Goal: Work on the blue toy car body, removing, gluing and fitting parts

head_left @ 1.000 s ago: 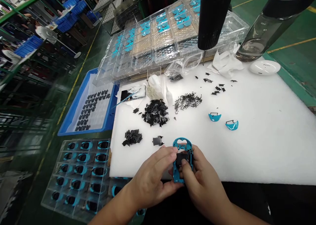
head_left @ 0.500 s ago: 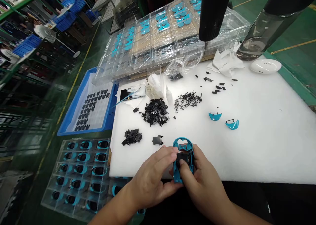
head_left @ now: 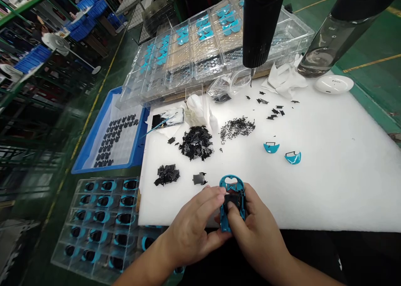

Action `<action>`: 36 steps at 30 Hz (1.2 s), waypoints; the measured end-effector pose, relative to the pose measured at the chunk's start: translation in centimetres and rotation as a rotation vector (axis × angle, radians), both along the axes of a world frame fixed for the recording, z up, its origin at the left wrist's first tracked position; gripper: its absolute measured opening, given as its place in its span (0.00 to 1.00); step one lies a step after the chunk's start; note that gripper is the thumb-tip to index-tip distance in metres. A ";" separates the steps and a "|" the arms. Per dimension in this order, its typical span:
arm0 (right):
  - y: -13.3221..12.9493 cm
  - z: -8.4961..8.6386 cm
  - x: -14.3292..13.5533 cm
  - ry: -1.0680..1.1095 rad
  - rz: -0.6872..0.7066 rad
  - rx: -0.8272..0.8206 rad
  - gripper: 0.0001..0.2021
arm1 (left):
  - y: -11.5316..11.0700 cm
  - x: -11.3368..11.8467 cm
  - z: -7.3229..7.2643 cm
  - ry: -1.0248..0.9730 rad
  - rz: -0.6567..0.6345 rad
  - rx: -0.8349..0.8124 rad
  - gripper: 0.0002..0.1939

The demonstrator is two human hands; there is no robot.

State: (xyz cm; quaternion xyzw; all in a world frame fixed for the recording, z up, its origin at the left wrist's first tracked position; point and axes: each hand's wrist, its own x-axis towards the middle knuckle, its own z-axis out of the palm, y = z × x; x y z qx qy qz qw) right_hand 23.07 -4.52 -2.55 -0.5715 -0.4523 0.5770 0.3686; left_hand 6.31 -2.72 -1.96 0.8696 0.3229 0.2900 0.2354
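Note:
Low over the table's front edge, a blue plastic toy car shell [head_left: 223, 221] with a black part [head_left: 232, 200] inside it is held between both hands. My right hand [head_left: 260, 231] grips the shell's right side, its thumb pressing on the black part. My left hand [head_left: 196, 223] is closed about the left side, fingertips at the upper edge and thumb underneath. A single dark grey plate with prongs [head_left: 199, 178] lies just beyond my left hand. Two small blue curved pieces with black frames [head_left: 271, 147] rest farther right. The shell's underside is hidden.
Piles of black plastic parts [head_left: 196, 143] and tiny dark pieces [head_left: 237, 128] lie on the white table [head_left: 328, 185]. A black screwdriver [head_left: 261, 26] hangs above. A blue tray [head_left: 78, 164], clear compartment trays [head_left: 67, 219] and a bottle [head_left: 328, 39] surround the work area.
The hanging screwdriver appears slightly lower and farther left, and the whole view has shifted a little. Both hands keep the same hold on the shell.

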 end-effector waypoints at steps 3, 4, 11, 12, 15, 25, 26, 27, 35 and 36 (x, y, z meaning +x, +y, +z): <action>0.0 0.1 0.0 0.012 0.000 -0.009 0.04 | -0.1 0.0 0.0 0.000 -0.002 -0.001 0.35; 0.0 0.1 0.0 0.017 0.000 -0.014 0.05 | -0.1 0.0 0.0 -0.001 -0.001 -0.001 0.35; -0.2 0.0 -0.1 0.219 -0.031 -0.085 0.06 | -0.1 0.0 0.2 -0.024 -0.009 -0.003 0.37; -0.2 0.1 0.0 0.295 -0.040 -0.125 0.06 | -0.1 0.0 0.2 -0.027 -0.015 -0.003 0.38; -0.1 0.4 0.2 0.574 -0.051 -0.303 0.08 | 0.4 0.0 0.6 -0.055 -0.025 -0.005 0.43; -0.2 -0.9 0.1 1.278 0.152 -0.587 0.13 | 3.4 0.9 3.5 -0.005 -0.211 -0.151 0.45; -0.2 -1.1 0.0 1.293 0.170 -0.594 0.15 | 3.4 1.2 3.7 -0.012 -0.206 -0.147 0.44; -0.3 -1.4 -0.1 1.317 0.186 -0.600 0.16 | 3.4 1.4 3.9 -0.020 -0.197 -0.134 0.43; -1.1 -3.4 -0.5 1.520 0.338 -0.640 0.20 | 2.6 1.9 4.9 0.029 -0.131 -0.058 0.39; -1.2 -3.5 -0.4 1.530 0.351 -0.642 0.21 | 2.5 1.9 5.0 0.044 -0.125 -0.057 0.39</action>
